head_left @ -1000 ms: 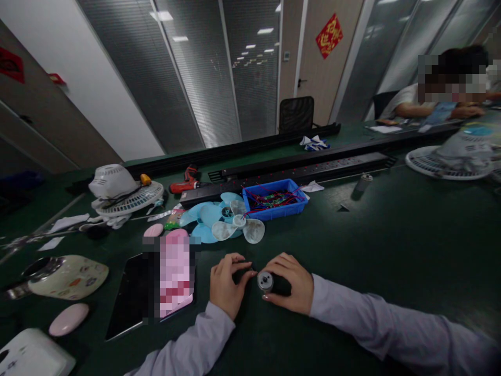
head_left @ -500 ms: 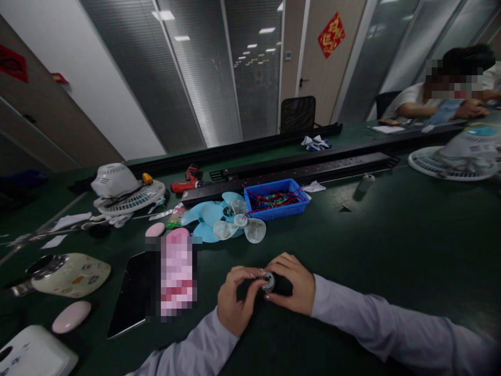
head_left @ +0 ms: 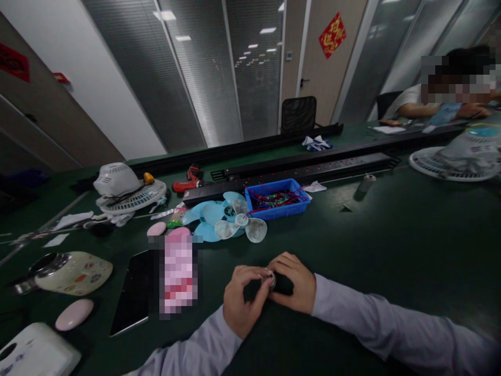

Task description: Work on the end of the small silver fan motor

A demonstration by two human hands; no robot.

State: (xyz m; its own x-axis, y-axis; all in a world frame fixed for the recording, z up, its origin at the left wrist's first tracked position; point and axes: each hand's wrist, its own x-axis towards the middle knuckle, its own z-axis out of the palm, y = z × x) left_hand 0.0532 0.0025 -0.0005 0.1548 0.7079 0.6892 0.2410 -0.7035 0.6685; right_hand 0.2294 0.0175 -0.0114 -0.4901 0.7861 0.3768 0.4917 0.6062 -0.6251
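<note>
Low in the middle of the head view, a small metal cylinder (head_left: 273,281) with a round end face is held between both hands over the green table. My left hand (head_left: 241,303) is closed in a pinch, thumb and fingertips at the cylinder's near-left end. From the other side, my right hand (head_left: 296,286) grips the cylinder with curved fingers and thumb. The fingertips cover much of it, so its exact kind is hard to tell. Farther off, fan blades, one pale and translucent (head_left: 256,230) and some light blue (head_left: 204,231), lie beyond my hands.
A blue bin (head_left: 279,210) holds wires and circuit boards. Another metal cylinder (head_left: 367,183) stands at right. Fan housings (head_left: 113,180), a red power drill (head_left: 185,186), a tablet (head_left: 131,295) and a kettle-like vessel (head_left: 80,274) lie leftward. A co-worker (head_left: 415,107) sits far right.
My left hand has shifted slightly right, its thumb now lying over the cylinder's end face. The right hand stays nearly in place, still gripping the cylinder.
</note>
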